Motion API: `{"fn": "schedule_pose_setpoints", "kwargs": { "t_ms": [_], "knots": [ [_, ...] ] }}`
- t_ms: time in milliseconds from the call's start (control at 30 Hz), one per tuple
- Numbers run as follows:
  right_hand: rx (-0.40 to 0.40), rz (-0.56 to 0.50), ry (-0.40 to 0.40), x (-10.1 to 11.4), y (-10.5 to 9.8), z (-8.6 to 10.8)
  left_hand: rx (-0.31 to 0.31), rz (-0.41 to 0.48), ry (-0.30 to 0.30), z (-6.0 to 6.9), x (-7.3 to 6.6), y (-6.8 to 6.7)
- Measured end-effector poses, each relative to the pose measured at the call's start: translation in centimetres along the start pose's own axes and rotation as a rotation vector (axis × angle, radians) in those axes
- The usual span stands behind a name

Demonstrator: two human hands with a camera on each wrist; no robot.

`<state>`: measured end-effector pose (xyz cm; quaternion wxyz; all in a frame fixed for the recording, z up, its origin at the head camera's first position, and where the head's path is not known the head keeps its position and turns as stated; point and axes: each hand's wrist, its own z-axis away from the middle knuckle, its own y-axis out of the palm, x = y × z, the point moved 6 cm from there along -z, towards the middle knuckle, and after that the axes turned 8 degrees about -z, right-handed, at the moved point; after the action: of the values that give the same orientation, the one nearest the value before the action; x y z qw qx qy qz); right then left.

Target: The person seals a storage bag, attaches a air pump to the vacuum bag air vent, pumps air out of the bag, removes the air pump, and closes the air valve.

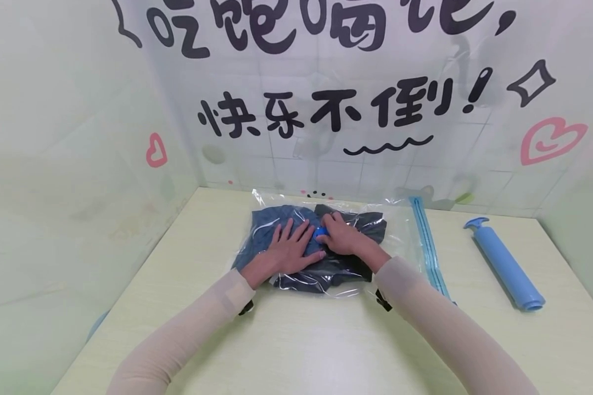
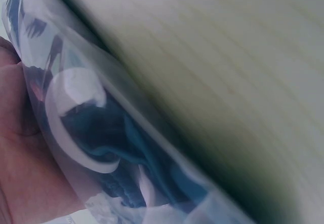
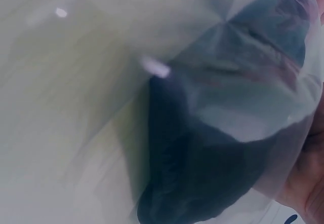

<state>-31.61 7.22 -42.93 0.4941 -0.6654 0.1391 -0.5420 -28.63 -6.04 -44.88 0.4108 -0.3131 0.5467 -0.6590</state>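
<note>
A clear plastic storage bag (image 1: 400, 241) lies on the table with folded dark clothes inside, a blue garment (image 1: 264, 225) on the left and a black one (image 1: 348, 269) on the right. My left hand (image 1: 289, 252) rests flat on the bag with its fingers spread. Near the bag's middle, my right hand (image 1: 343, 235) grips a small blue valve cap (image 1: 320, 232) with curled fingers. In the left wrist view the blue cloth (image 2: 101, 133) shows through the film beside that hand. The right wrist view shows dark cloth (image 3: 202, 168) under shiny plastic.
A blue hand pump (image 1: 509, 266) with a T-shaped handle lies on the table to the right. The bag's blue zip strip (image 1: 427, 247) runs along its right edge. Behind the table (image 1: 296, 340) stands a white wall covering (image 1: 316, 159) with black lettering.
</note>
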Motion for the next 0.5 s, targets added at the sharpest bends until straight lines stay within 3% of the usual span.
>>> {"fn": "schedule_pose_setpoints", "kwargs": {
  "t_ms": [500],
  "knots": [
    [-0.07, 0.008, 0.044, 0.01, 0.06, -0.01, -0.024, 0.029, 0.001, -0.13, 0.18, 0.35]
  ]
}}
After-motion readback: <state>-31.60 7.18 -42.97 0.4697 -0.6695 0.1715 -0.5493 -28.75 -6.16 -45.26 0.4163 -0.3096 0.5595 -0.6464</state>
